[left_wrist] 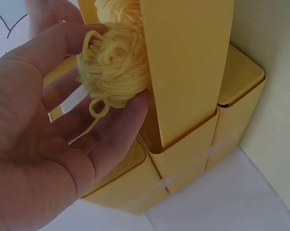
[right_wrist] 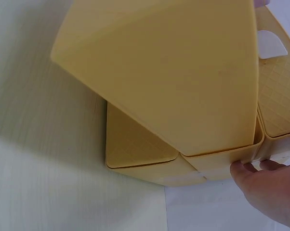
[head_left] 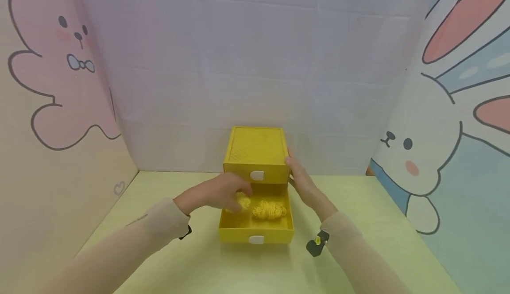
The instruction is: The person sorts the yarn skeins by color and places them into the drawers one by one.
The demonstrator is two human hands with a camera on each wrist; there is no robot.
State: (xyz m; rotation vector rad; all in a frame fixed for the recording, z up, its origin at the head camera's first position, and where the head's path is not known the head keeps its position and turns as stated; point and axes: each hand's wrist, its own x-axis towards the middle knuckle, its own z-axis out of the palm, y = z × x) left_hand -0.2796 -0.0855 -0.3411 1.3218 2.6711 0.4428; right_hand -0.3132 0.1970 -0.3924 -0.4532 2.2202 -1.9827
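A yellow drawer cabinet (head_left: 256,145) stands near the back wall, with one drawer (head_left: 235,235) pulled out below its top drawer. My left hand (head_left: 223,190) reaches over the drawer's left side and grips a ball of yellow yarn (left_wrist: 113,65) between thumb and fingers. From that ball a small loop and a loose strand hang down. A second yellow yarn bundle (head_left: 269,210) lies in the right part of the drawer. Against the cabinet's right side rests my right hand (head_left: 307,185), its fingers mostly straight, holding nothing.
The wrist views show another closed drawer (right_wrist: 135,142) beneath the pulled-out one. White tabs (head_left: 256,175) mark the drawer fronts. A pale table (head_left: 179,258) carries the cabinet. Around it stand a white back wall (head_left: 255,63) and cartoon-printed side panels (head_left: 430,152).
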